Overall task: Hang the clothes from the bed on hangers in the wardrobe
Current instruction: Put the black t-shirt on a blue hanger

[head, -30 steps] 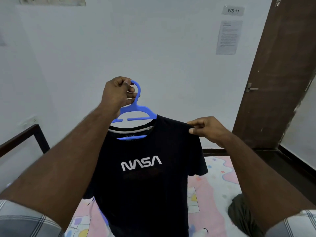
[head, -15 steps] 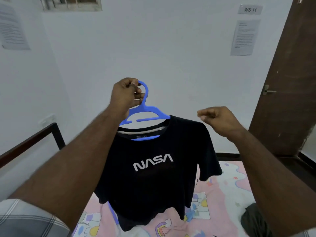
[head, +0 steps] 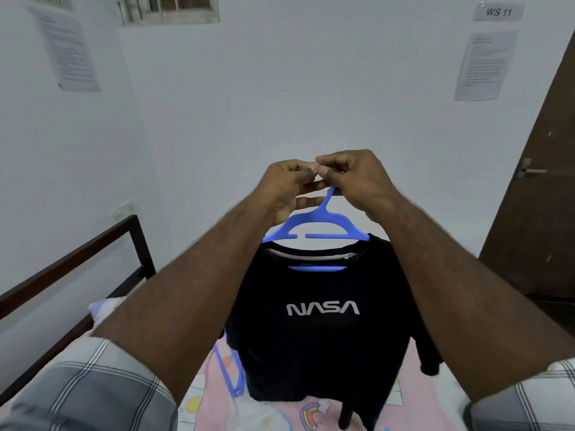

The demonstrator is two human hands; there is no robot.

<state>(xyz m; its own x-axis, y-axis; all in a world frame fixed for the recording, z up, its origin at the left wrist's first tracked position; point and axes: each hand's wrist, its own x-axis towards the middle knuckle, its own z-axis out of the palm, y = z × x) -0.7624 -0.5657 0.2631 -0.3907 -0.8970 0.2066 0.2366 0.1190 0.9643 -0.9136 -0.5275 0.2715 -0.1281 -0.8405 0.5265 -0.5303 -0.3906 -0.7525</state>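
Observation:
A black NASA T-shirt [head: 323,343] hangs on a blue plastic hanger [head: 317,227], held up over the bed. My left hand [head: 287,189] grips the hanger's hook from the left. My right hand [head: 354,181] pinches the top of the same hook from the right, its fingertips meeting those of the left hand. Both hands hide most of the hook. The wardrobe is out of view.
The bed [head: 273,409] with a pink patterned sheet lies below, and another blue hanger [head: 231,374] rests on it behind the shirt. A dark bed frame rail [head: 77,259] runs along the left. A brown door [head: 541,213] stands at the right, white walls ahead.
My right hand let go of the shirt's shoulder and moved up left to the hanger hook beside my left hand. The view turned left, so the door slid toward the right edge.

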